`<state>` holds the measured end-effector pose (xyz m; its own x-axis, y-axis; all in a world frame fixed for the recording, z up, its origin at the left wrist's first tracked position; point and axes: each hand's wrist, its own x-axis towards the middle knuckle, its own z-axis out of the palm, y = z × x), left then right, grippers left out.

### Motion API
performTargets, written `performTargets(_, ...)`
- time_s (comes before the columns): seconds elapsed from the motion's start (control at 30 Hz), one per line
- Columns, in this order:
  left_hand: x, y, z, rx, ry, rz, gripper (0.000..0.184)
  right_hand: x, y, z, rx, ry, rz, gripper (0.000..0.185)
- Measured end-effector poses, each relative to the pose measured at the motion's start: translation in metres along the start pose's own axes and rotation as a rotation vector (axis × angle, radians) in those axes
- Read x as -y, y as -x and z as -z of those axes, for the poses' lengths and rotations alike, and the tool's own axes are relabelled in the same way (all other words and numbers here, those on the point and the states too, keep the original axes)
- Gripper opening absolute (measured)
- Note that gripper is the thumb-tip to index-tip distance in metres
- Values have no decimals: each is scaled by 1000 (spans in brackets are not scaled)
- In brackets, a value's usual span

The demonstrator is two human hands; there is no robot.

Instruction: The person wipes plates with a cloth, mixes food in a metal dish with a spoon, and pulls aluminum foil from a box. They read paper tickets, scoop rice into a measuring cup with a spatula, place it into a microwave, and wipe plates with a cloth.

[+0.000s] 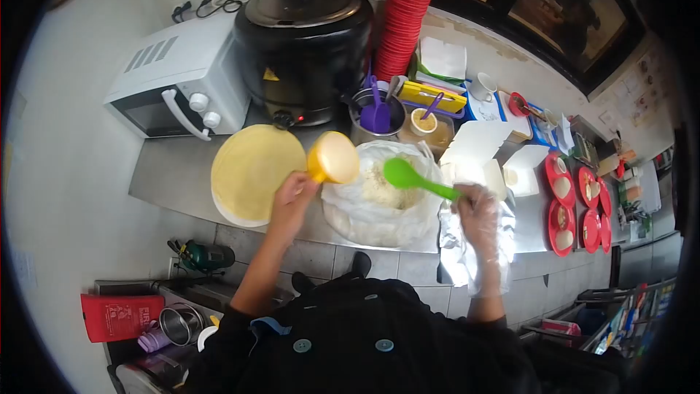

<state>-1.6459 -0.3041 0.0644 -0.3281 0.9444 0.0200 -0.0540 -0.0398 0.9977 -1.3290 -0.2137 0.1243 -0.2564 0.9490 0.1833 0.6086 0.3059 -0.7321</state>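
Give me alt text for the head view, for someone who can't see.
A person's left hand holds a yellow cup; the gloved right hand holds a green spoon over a white plastic bag of pale, crumbly food. A black pot stands behind.

Metal counter (169,169) with 1 microwave (182,66), 1 black warmer (302,58), 1 white bag (361,211)
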Motion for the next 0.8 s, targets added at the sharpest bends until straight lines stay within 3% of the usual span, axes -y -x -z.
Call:
performTargets(0.03,5,-18,-21,-4,-60,30,27,-18,2,1,-19,249,187,14)
performTargets(0.1,30,-43,-49,-14,-121,74,30,-50,1,-18,42,377,311,14)
performTargets(0.17,61,-65,-62,-90,-639,-148,35,-49,-6,-19,246,421,209,11)
performTargets(0.2,67,-69,-66,-29,-546,-87,36,-52,-11,-23,253,411,202,11)
performTargets(0.27,67,-66,-74,-9,-541,-60,33,-62,-24,-34,656,544,30,13)
performTargets(0.33,53,-63,-78,4,-527,-38,30,-77,-30,-53,705,486,32,16)
performTargets(0.4,31,-59,-74,41,363,317,21,-82,-37,-60,752,428,38,20)
performTargets(0.43,27,-60,-68,42,357,323,21,-80,-41,-57,653,496,185,20)
performTargets(0.47,25,-60,-59,15,522,182,18,-79,-45,-54,551,561,328,22)
performTargets(0.5,22,-59,-50,-13,687,38,16,-77,-54,-49,538,578,327,20)
performTargets(0.6,-2,-54,-35,58,693,-22,20,-95,-91,-77,728,661,230,17)
performTargets(0.7,0,-48,-25,8,584,-35,20,-73,-104,-85,890,735,403,18)
performTargets(0.77,9,-50,-17,-25,568,5,20,-74,-95,-82,1001,109,-304,26)
performTargets(0.8,16,-53,-11,-21,605,13,20,-85,-80,-85,998,113,-308,26)
